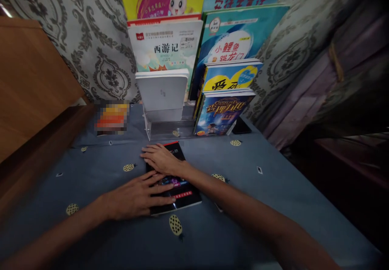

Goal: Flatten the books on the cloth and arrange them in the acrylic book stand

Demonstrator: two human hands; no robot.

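A dark-covered book (182, 195) lies flat on the blue pineapple-print cloth (258, 205). My left hand (136, 197) rests palm down on its near left part, fingers stretched across the cover. Across the book's far end lies my right hand (159, 158), flat too, with its fingers pointing left. Neither hand grips anything. Just behind the book stands a clear acrylic book stand (165, 128) holding a white book (162, 93).
Several colourful children's books (225, 112) stand in tiers in the rack against the patterned wall. A blurred orange item (112, 118) lies at the left of the stand. A wooden cabinet (27, 83) is at the left, a dark curtain (334, 79) at the right.
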